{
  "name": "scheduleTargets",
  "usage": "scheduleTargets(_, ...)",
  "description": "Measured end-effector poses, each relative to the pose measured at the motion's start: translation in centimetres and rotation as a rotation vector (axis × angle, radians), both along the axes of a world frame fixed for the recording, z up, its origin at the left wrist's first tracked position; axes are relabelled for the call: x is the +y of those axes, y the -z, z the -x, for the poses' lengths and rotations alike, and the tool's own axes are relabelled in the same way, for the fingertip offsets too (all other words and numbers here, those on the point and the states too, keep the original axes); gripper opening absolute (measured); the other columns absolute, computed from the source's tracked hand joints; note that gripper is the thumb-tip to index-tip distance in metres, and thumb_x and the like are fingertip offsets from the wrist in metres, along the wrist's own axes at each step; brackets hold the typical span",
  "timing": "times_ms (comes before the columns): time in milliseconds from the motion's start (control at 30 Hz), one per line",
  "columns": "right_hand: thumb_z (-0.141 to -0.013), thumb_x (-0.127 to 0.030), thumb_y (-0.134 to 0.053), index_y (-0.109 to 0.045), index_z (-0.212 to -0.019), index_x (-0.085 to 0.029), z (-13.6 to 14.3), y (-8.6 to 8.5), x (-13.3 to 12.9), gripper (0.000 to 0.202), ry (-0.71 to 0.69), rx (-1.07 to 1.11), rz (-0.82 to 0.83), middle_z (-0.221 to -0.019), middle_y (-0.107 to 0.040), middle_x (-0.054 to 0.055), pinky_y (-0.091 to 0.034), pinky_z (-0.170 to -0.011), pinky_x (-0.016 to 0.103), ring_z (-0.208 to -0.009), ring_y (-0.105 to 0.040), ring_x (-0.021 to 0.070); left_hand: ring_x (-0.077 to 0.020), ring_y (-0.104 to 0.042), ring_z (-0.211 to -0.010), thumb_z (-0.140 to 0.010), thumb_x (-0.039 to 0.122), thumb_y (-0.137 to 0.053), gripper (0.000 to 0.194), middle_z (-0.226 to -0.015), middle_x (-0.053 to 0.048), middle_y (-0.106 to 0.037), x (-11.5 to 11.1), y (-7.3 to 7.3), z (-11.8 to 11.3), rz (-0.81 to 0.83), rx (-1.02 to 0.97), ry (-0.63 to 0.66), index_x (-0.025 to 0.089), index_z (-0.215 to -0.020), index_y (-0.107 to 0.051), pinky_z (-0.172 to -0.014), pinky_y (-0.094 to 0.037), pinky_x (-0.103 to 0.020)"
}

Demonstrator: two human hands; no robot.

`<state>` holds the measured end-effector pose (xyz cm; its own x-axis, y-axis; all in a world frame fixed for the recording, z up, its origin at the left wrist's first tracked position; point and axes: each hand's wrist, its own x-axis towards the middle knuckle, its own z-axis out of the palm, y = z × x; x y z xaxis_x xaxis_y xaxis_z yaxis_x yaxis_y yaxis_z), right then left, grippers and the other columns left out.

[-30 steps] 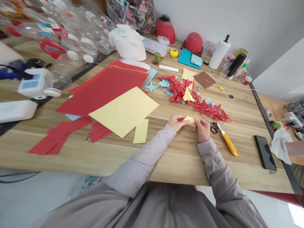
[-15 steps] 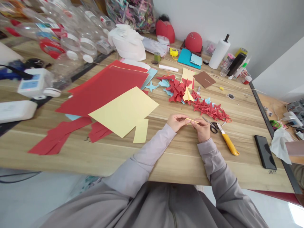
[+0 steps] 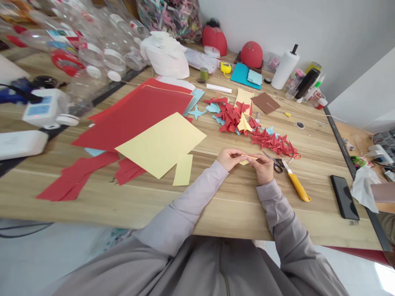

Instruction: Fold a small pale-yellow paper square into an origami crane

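Fingers of both hands narrow, thumbs against fingertips, pinching one folded yellow paper (image 3: pixel 244 163). Left hand (image 3: pixel 228 159) grips it from the left, right hand (image 3: pixel 262 169) from the right; fingertips nearly meet over it. Paper mostly covered; number of folds cannot be told. Position: over the near half of the table (image 3: pixel 236 207), right of the middle of the near edge. Contact between paper and tabletop not readable.

Just right of the right hand: scissors (image 3: pixel 278 165), black-handled, blades partly hidden. Beside them, a cutter (image 3: pixel 298 187), orange-yellow handle angled toward the near right corner, blade end pointing away.

Beyond the hands, toward the far edge: red folded stars (image 3: pixel 274 142) in a row, running on into a larger red heap (image 3: pixel 231 117) with light-blue pieces among it. One yellow folded piece (image 3: pixel 244 124) on the heap. Brown paper (image 3: pixel 266 103) behind, to the right.

Left of the hands: yellow strip (image 3: pixel 183 170), lying against a large yellow sheet (image 3: pixel 160 144), which overlaps stacked red sheets (image 3: pixel 132 115). Red strips (image 3: pixel 77 176) nearer the left end of the near edge.

Outermost: black phone (image 3: pixel 345 198) by the right edge, close to the near right corner; white bottle (image 3: pixel 285 70) and yellow tape measure (image 3: pixel 226 68) along the far edge; clear plastic bottles (image 3: pixel 105 49) massed at far left.
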<state>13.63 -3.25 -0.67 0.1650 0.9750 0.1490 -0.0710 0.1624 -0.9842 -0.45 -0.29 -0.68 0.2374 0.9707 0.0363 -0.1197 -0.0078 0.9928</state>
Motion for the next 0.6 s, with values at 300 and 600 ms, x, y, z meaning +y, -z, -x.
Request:
scheduleTargets(300, -0.059, -0.026, -0.076, -0.070, -0.065, -0.021, -0.14, 0.02, -0.05, 0.009, -0.028, -0.024, -0.033, -0.054, -0.058, -0.003, -0.036, -0.046, 0.024, -0.047, -0.048, 0.0088, -0.0122, -0.057, -0.059, -0.059, 0.032, -0.071, 0.021, -0.065, -0.005, -0.067, 0.09, 0.35, 0.02, -0.060, 0.001, -0.007, 0.013, -0.067, -0.070, -0.058, -0.044, -0.025)
scheduleTargets(600, -0.061, -0.019, -0.074, -0.066, -0.057, -0.021, -0.42, -0.20, -0.10, 0.009, -0.192, 0.114, -0.025, -0.056, -0.054, -0.004, -0.038, -0.053, 0.024, -0.053, -0.049, 0.0086, -0.0111, -0.054, -0.060, -0.060, 0.031, -0.072, 0.018, -0.064, -0.003, -0.064, -0.16, -0.54, 0.16, -0.099, -0.069, 0.107, 0.013, -0.062, -0.067, -0.058, -0.041, -0.023)
